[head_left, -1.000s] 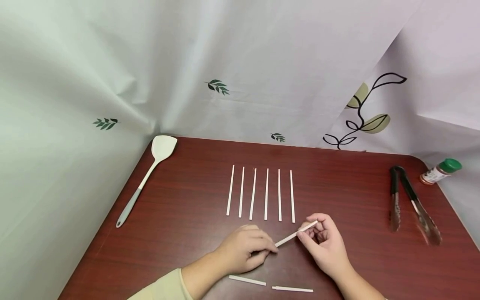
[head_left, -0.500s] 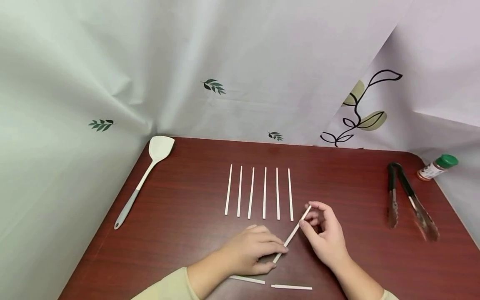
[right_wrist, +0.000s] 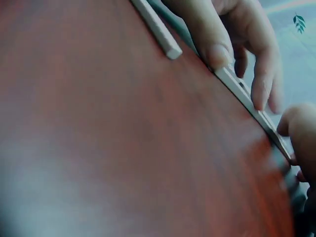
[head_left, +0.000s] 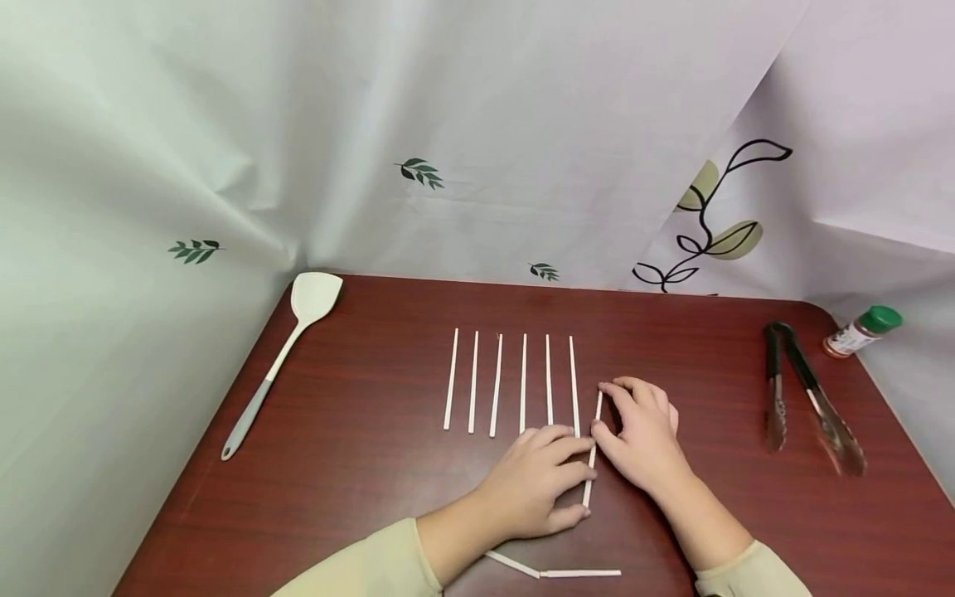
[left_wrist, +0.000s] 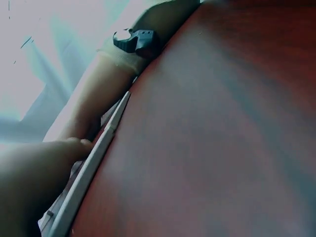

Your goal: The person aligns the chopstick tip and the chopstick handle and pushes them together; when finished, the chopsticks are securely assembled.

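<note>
A slim white stick (head_left: 593, 458) stands nearly upright in the head view, at the right end of a row of similar white sticks (head_left: 451, 379). My left hand (head_left: 533, 485) holds its lower half, fingertips along the stick and thumb by the near end. At the far end, my right hand (head_left: 642, 431) grips it with thumb and index finger. The right wrist view shows this held stick (right_wrist: 237, 88) low at the table. Close to me are two shorter-looking white sticks, the left one (head_left: 515, 565) partly behind my left forearm, the right one (head_left: 582, 574) fully visible.
A white spatula (head_left: 279, 356) with a grey handle lies along the left table edge. Black-handled metal tongs (head_left: 813, 390) lie spread at the right, beside a green-capped spice bottle (head_left: 861, 332). A pale leaf-patterned curtain (head_left: 477, 124) closes off the back and sides.
Both hands have turned the held stick from slanted to nearly upright and brought it beside the row. The near left stick has swung so its right end meets or nearly meets the other stick.
</note>
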Tool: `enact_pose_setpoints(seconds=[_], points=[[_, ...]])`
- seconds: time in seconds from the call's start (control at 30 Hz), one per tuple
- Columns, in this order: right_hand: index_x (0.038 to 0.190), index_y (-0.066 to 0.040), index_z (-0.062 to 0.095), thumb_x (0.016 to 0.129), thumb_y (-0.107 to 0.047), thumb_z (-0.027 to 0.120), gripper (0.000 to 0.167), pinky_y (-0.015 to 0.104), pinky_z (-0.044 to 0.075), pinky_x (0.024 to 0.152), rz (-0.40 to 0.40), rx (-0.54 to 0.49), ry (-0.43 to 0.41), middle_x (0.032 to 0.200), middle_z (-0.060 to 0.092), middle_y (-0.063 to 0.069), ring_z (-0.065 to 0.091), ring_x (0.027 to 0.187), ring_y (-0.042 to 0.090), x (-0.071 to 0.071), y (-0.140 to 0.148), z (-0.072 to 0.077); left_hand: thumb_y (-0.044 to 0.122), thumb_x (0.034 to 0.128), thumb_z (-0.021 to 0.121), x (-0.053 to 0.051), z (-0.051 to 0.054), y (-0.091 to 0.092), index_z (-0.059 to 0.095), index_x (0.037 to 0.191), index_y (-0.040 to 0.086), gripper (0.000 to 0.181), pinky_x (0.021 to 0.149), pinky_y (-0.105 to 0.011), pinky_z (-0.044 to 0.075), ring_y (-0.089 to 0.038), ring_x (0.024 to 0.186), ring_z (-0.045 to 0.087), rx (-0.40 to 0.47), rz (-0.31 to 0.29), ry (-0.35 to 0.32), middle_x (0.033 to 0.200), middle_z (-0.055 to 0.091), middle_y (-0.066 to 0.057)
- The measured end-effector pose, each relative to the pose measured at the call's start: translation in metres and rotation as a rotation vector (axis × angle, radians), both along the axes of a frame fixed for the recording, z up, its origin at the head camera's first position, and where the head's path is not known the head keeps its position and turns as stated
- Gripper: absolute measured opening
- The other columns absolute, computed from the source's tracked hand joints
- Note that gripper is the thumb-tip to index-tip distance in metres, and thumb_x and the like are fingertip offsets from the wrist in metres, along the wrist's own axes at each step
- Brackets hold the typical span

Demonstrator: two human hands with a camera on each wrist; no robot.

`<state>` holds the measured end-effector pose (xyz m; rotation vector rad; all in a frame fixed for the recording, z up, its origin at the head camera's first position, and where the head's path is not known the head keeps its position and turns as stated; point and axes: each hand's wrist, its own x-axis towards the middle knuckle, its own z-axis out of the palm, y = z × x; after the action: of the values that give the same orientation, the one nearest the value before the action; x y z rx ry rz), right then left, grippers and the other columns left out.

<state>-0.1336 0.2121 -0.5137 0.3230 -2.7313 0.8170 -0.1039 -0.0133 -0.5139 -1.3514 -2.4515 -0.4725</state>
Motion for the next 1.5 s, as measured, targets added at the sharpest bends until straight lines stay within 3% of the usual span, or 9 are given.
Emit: enact_pose_setpoints(seconds=[0.23,0.5,0.67,0.8,1.03,1.33,1.5], points=[[0.147,-0.012,0.065,0.100,-0.025,0.066,0.049,0.073,0.024,0.103,-0.027,0.098,-0.087,0.145,0.051,0.021,0.037,0.137,0.050,-0.021,0.002,0.002,0.054,0.0882,0.080,-0.010,0.003,0.022,0.079,0.119,0.030,0.039,0.103,-0.038,0.046,-0.018,0.133,0.056,-0.062,0.138,0.048,0.133,0.070,0.015],[0.135,-0.016,0.075,0.103,-0.025,0.068,0.034,0.072,0.027,0.101,-0.097,0.029,-0.010,0.134,0.057,0.020,0.043,0.127,0.052,-0.042,0.004,0.000,0.052,0.0886,0.078,-0.029,0.001,0.042,0.081,0.115,0.031,0.034,0.102,-0.038,0.046,-0.017,0.128,0.059,-0.051,0.261,0.126,0.129,0.072,0.017],[0.137,-0.020,0.075,0.106,-0.030,0.064,0.035,0.070,0.026,0.103,-0.114,0.028,-0.049,0.136,0.056,0.019,0.041,0.128,0.051,-0.047,0.003,-0.001,0.052,0.0883,0.079,-0.035,0.000,0.049,0.081,0.113,0.032,0.032,0.102,-0.039,0.045,-0.015,0.126,0.059,-0.058,0.312,0.117,0.127,0.072,0.017],[0.142,-0.021,0.071,0.106,-0.029,0.059,0.039,0.069,0.022,0.106,-0.112,0.030,-0.086,0.142,0.053,0.019,0.038,0.132,0.051,-0.048,0.003,-0.002,0.052,0.0887,0.079,-0.037,-0.002,0.052,0.080,0.112,0.031,0.031,0.103,-0.039,0.044,-0.015,0.126,0.059,-0.056,0.328,0.115,0.125,0.072,0.017],[0.133,-0.019,0.077,0.102,-0.027,0.067,0.033,0.069,0.025,0.104,-0.132,-0.013,-0.052,0.138,0.057,0.018,0.041,0.130,0.051,-0.047,0.003,-0.003,0.051,0.0899,0.080,-0.038,-0.003,0.053,0.081,0.115,0.031,0.032,0.104,-0.040,0.044,-0.015,0.127,0.059,-0.033,0.338,0.123,0.125,0.073,0.017],[0.136,-0.021,0.075,0.105,-0.030,0.064,0.035,0.068,0.025,0.104,-0.133,0.003,-0.070,0.140,0.057,0.017,0.040,0.132,0.051,-0.047,0.003,-0.001,0.050,0.0904,0.079,-0.038,-0.004,0.053,0.080,0.120,0.030,0.036,0.104,-0.040,0.043,-0.013,0.126,0.059,-0.035,0.348,0.120,0.127,0.073,0.018],[0.140,-0.020,0.072,0.107,-0.030,0.060,0.036,0.068,0.025,0.106,-0.147,-0.049,-0.069,0.137,0.059,0.016,0.041,0.133,0.049,-0.046,0.004,-0.001,0.051,0.0944,0.074,-0.038,-0.003,0.053,0.078,0.122,0.029,0.036,0.104,-0.040,0.043,-0.014,0.125,0.059,-0.027,0.343,0.113,0.125,0.072,0.016]])
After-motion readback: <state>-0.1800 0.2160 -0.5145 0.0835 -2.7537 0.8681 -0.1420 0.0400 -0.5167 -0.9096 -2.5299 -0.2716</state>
